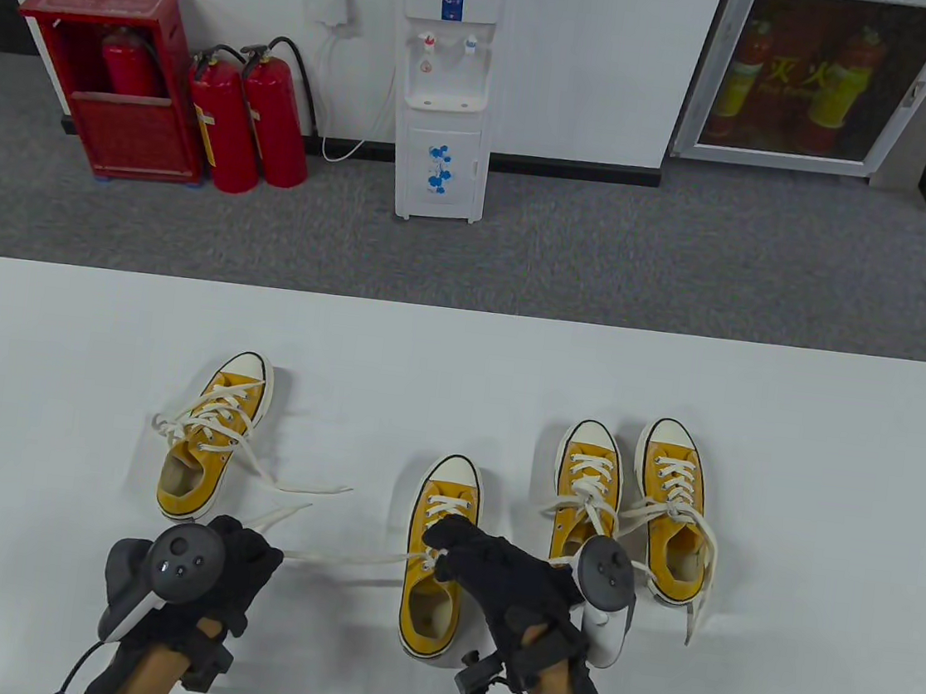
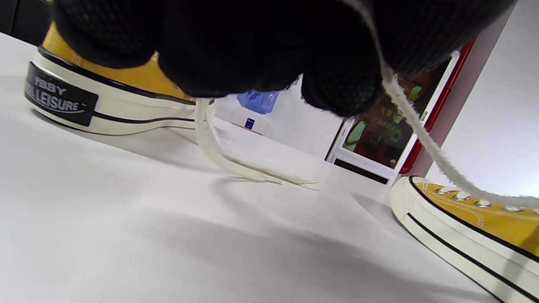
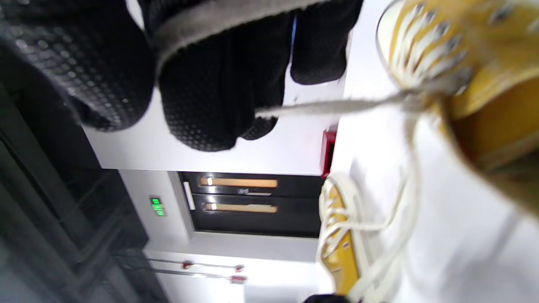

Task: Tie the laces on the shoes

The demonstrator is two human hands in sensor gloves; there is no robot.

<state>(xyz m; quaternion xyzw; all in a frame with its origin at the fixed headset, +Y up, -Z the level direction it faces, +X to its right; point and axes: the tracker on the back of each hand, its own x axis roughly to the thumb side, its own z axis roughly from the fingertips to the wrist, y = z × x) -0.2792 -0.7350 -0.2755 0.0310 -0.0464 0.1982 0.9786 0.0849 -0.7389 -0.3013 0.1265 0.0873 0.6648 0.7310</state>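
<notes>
Four yellow sneakers with white laces stand on the white table (image 1: pixel 463 347). My left hand (image 1: pixel 266 552) grips one lace end (image 1: pixel 347 556), which runs taut to the middle sneaker (image 1: pixel 433 611). In the left wrist view that lace (image 2: pixel 421 139) comes out from between my curled fingers (image 2: pixel 337 84) toward the sneaker (image 2: pixel 484 227). My right hand (image 1: pixel 439 557) is over the middle sneaker's eyelets and pinches its other lace. That lace (image 3: pixel 219 17) lies across my right fingers (image 3: pixel 210 92) in the right wrist view, beside the sneaker (image 3: pixel 476 54).
The left sneaker (image 1: pixel 211 444) has loose laces (image 1: pixel 304 492) trailing toward my left hand. A pair of sneakers (image 1: pixel 590 478) (image 1: pixel 675 505) with tied bows stands at the right, close to my right wrist. Beyond the table's far edge is carpet with a water dispenser (image 1: pixel 447 86).
</notes>
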